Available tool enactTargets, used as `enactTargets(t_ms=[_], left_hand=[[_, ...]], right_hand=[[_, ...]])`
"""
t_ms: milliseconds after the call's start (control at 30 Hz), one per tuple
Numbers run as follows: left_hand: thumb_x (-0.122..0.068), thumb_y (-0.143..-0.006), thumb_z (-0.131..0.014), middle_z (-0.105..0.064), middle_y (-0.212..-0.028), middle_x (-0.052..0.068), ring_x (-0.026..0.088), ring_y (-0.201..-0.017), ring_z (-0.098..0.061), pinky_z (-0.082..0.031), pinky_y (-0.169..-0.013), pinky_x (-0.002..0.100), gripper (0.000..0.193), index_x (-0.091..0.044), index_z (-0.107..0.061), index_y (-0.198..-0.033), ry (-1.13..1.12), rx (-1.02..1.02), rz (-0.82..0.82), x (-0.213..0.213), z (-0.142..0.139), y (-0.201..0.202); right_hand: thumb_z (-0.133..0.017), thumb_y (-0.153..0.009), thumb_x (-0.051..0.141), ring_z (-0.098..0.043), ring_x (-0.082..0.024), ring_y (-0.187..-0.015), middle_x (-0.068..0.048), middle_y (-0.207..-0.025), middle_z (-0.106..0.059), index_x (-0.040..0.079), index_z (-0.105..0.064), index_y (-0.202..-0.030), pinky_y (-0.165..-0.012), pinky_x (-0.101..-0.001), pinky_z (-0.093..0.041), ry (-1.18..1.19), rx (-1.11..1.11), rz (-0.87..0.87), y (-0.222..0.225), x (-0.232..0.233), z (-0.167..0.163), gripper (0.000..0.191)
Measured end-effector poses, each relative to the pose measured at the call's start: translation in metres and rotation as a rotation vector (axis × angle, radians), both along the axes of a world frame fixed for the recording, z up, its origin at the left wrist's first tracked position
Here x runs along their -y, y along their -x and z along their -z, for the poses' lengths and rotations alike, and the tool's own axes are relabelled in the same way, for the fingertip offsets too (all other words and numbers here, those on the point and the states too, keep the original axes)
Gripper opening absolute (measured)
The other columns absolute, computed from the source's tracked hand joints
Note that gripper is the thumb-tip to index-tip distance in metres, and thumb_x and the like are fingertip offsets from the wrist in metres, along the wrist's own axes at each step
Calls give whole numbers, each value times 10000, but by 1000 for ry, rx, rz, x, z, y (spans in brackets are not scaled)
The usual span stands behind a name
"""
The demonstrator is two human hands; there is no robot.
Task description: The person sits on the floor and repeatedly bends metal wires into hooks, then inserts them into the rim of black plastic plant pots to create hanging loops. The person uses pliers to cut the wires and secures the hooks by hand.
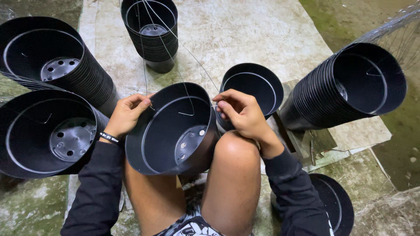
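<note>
Between the knees, a black round plastic pot lies tilted; left hand and right hand pinch thin metal wire at its rim. Stacked black pots surround it on stained sheeting over mossy concrete floor.

We see long black sleeves on both arms; a black wristband with white marks at the left wrist, nine o'clock; black-and-white patterned shorts at six; bare knees.

4 stacks of nested black pots on pale sheeting over mossy concrete floor
</note>
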State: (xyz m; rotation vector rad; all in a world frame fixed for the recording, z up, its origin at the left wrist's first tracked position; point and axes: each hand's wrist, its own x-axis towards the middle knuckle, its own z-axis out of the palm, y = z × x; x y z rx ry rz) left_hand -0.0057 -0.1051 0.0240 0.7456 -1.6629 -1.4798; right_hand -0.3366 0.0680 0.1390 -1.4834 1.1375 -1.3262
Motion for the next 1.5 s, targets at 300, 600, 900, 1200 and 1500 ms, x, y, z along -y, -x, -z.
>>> enactTargets(t_ms=[300, 600, 900, 1200, 1500], left_hand=[[-96, -1026, -636, -690, -1371, 157, 79, -960, -610, -490, -869, 250, 149, 36, -701, -1051, 123, 81, -173, -40, -35, -10], [-58, -990, -636, -587, -1502, 187, 233, -1323, -599, -457, -1117, 338, 101, 38, -665, -1004, 171, -64, -158, -75, -82, -27], [-107, -980, -682, -616, -1470, 202, 279, -1361, -583, -394, -1161, 370, 125, 17, -696, -977, 418, 49, -259, -91, -105, -46], [-132, -974, -684, -685, -1371, 163, 303, -1363, -594, -411, -1150, 393, 146, 14, -693, -976, 466, 122, -336, -103, -110, -49], [-141, -984, -682, -724, -1294, 162, 323, -1348, -617, -451, -1118, 386, 155, 14, -696, -981, 491, 133, -388, -98, -103, -46]], right_hand=[[-622, -1003, 22, -545, -46, -723, 4, -888, -603, -22, -703, -1258, -639, -205, -457, 19, -53, 10, -2, 9, 4, 270], [-628, -1011, 53, -597, -65, -802, -30, -941, -638, 3, -755, -1140, -688, -214, -489, 157, -313, 105, -28, 31, -4, 188], [-691, -956, 110, -619, -68, -705, -65, -905, -738, 9, -756, -1070, -630, -220, -504, 176, -480, 140, -55, 58, -8, 166], [-667, -948, 114, -691, -100, -703, -83, -849, -772, 3, -747, -1039, -623, -247, -542, 188, -497, 125, -84, 79, -8, 165], [-632, -886, 75, -743, -203, -751, -150, -915, -762, -6, -717, -1074, -666, -309, -579, 184, -618, 178, -97, 62, -18, 221]])
